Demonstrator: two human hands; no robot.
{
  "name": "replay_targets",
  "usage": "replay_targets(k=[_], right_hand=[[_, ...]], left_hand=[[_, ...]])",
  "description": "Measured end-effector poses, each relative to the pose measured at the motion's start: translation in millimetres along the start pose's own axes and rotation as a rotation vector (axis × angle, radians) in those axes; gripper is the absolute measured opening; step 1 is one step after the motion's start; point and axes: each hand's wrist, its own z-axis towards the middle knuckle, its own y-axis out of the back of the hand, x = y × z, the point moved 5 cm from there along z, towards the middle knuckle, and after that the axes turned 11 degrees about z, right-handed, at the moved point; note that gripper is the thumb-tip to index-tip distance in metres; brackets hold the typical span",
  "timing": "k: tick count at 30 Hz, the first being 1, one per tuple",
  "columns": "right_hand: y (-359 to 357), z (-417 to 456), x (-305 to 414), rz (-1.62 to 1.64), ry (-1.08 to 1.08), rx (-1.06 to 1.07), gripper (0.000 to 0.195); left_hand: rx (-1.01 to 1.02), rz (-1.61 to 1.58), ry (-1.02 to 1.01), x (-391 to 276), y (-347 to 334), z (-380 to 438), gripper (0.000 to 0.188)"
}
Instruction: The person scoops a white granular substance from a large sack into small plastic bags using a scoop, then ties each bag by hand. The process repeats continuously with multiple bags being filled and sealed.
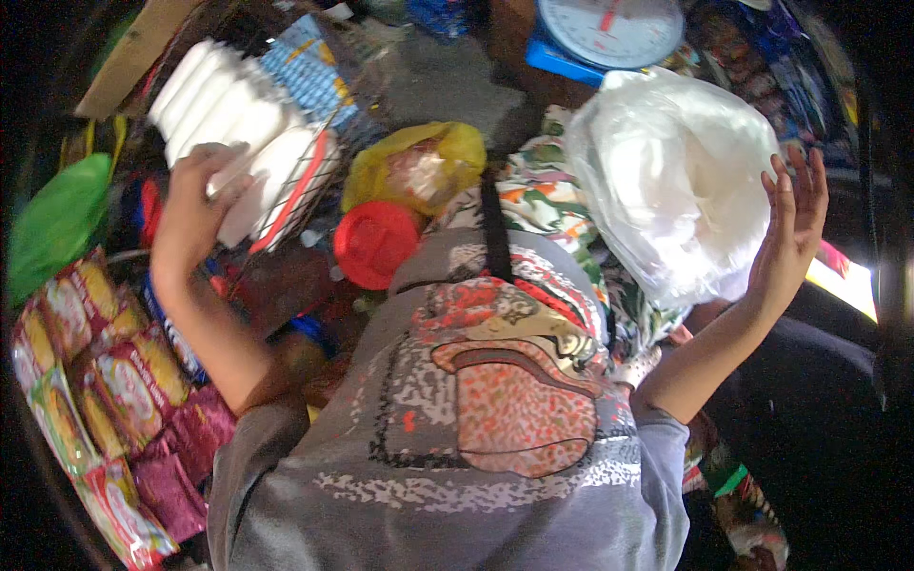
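Observation:
My left hand (pixel 203 189) is at a wire basket (pixel 303 189) with a red band, its thumb and fingers closed around a white packet (pixel 228 170). More white packets (pixel 214 96) stand in a row just beyond that hand. On the other side, a large clear plastic bag (pixel 671 185) with pale contents rests near my lap, its mouth spread wide. My right hand (pixel 796 196) is raised at the bag's right edge, fingers apart, with nothing in it. Whether its fingertips touch the plastic, I cannot tell.
A red round lid (pixel 377 244) and a yellow plastic bag (pixel 414 168) lie before me. Beyond the clear bag stands a blue dial scale (pixel 607 32). Several snack packs (pixel 128 385) and a green bag (pixel 61 225) are at the left.

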Motion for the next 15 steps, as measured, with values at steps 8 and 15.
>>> replay_targets(k=[8,15], right_hand=[[129.7,-31.3,-82.8,-0.785,-0.063,-0.216,0.084],[145.3,-164.4,-206.4,-0.971,-0.404,-0.466,0.077]], left_hand=[[-0.051,-1.113,-0.481,-279.8,-38.4,94.4,0.042],[-0.003,-0.810,-0.357,-420.7,-165.6,187.2,0.081]])
